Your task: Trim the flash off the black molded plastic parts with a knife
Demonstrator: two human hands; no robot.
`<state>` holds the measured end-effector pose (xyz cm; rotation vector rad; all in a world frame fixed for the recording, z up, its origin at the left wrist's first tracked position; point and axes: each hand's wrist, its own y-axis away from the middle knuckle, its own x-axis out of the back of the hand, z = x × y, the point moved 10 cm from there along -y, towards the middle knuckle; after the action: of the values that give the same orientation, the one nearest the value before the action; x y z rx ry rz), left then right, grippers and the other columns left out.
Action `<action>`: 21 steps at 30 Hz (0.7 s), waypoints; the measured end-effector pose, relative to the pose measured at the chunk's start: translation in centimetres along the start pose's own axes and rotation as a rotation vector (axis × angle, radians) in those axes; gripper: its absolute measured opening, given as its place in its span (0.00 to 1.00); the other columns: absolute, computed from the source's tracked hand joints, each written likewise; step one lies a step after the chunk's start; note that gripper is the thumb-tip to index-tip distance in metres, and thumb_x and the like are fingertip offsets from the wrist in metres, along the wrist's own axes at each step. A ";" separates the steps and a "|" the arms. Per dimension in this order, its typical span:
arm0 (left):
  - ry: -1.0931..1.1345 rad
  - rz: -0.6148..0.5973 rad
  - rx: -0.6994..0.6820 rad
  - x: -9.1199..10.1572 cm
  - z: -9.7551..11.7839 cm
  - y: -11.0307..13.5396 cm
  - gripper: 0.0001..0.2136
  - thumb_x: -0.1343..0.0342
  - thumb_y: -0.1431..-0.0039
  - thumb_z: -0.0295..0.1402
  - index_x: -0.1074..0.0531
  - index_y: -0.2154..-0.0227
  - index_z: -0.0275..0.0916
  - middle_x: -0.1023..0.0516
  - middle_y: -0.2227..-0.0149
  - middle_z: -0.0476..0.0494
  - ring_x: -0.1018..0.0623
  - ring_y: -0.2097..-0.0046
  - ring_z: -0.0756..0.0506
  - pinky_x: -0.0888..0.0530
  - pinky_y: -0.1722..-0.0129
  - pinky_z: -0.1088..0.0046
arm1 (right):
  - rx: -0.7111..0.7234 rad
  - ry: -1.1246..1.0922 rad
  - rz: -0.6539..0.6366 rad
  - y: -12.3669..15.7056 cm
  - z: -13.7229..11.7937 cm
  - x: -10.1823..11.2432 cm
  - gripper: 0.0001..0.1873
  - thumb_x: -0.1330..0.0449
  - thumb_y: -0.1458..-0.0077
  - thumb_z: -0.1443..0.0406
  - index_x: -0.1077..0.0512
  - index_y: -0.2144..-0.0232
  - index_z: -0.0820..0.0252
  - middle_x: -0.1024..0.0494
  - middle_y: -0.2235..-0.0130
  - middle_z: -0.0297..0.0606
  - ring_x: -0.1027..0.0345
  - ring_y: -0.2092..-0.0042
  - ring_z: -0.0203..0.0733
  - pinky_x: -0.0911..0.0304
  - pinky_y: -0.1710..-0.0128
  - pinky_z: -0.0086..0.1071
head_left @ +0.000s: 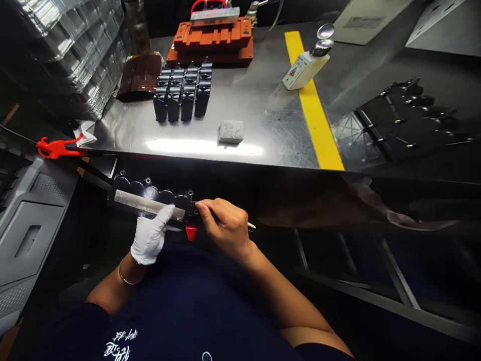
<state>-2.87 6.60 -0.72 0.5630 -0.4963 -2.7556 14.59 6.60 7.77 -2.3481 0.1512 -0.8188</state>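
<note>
My left hand (148,239), in a white glove, grips a black scalloped part (130,186) from below, thumb on its pale strip (146,203). The part is held in front of the bench's near edge and has small ringed lugs along its upper side. My bare right hand (227,223) is closed round a slim tool; its pale end (251,226) sticks out behind the palm and its thin tip reaches the part's right end. The tool's kind is hidden by my fingers. Just below the part shows a small red piece (191,232).
On the metal bench (259,115) stand several black parts (182,93), a grey block (231,131), an orange-brown fixture (212,42) and a white bottle (306,70) beside yellow tape (323,133). Stacked clear trays (75,55) and a red air gun (56,147) are at left.
</note>
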 end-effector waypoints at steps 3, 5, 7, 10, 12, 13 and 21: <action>-0.013 0.013 -0.002 0.1 -0.1 0.1 0.18 0.30 0.56 0.33 0.24 0.59 0.39 0.18 0.59 0.46 0.18 0.57 0.44 0.21 0.57 0.68 | 0.005 0.019 -0.010 0.0 0.0 0.0 0.09 0.43 0.39 0.68 0.25 0.71 0.63 0.24 0.76 0.36 0.32 0.76 0.34 0.38 0.73 0.29; -0.018 0.016 0.000 0.2 -0.1 0.1 0.18 0.30 0.56 0.33 0.24 0.60 0.38 0.18 0.59 0.45 0.19 0.56 0.43 0.22 0.55 0.67 | 0.004 0.031 -0.021 -0.1 0.0 0.0 0.10 0.43 0.39 0.68 0.24 0.71 0.63 0.24 0.77 0.36 0.33 0.76 0.34 0.38 0.73 0.28; -0.016 0.018 0.031 0.2 -0.4 0.2 0.18 0.30 0.57 0.33 0.24 0.60 0.38 0.18 0.60 0.45 0.19 0.57 0.43 0.22 0.56 0.68 | 0.000 0.040 -0.041 -0.1 0.1 -0.1 0.11 0.44 0.39 0.67 0.24 0.71 0.63 0.24 0.77 0.35 0.33 0.76 0.33 0.39 0.74 0.28; 0.001 0.018 0.027 0.0 -0.2 0.3 0.21 0.30 0.56 0.33 0.25 0.57 0.42 0.18 0.59 0.48 0.18 0.58 0.44 0.21 0.59 0.70 | -0.005 0.041 -0.080 -0.1 0.2 -0.5 0.12 0.44 0.38 0.66 0.23 0.71 0.62 0.24 0.77 0.36 0.32 0.76 0.33 0.39 0.74 0.28; 0.003 0.029 0.000 0.0 0.2 0.4 0.22 0.30 0.57 0.32 0.25 0.56 0.44 0.19 0.56 0.49 0.19 0.56 0.44 0.21 0.61 0.72 | -0.008 0.033 -0.092 -0.1 0.4 -0.6 0.12 0.44 0.38 0.66 0.23 0.70 0.63 0.24 0.77 0.36 0.32 0.76 0.33 0.39 0.74 0.28; -0.003 0.039 -0.004 0.0 0.4 0.4 0.22 0.30 0.57 0.33 0.25 0.56 0.44 0.19 0.55 0.49 0.19 0.56 0.44 0.20 0.63 0.73 | -0.010 0.030 -0.092 -0.1 0.4 -0.6 0.12 0.44 0.38 0.66 0.23 0.70 0.63 0.24 0.77 0.36 0.32 0.76 0.33 0.39 0.74 0.28; -0.060 0.043 0.139 0.4 -0.3 0.5 0.13 0.30 0.58 0.35 0.22 0.70 0.33 0.17 0.66 0.44 0.18 0.67 0.45 0.23 0.77 0.76 | 0.046 -0.034 -0.105 -0.3 0.1 -0.6 0.09 0.43 0.39 0.67 0.24 0.70 0.62 0.24 0.77 0.35 0.33 0.76 0.33 0.38 0.74 0.27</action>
<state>-2.96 5.92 -0.93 0.4965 -0.7104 -2.7185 14.16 7.07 7.60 -2.3408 -0.0054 -0.8237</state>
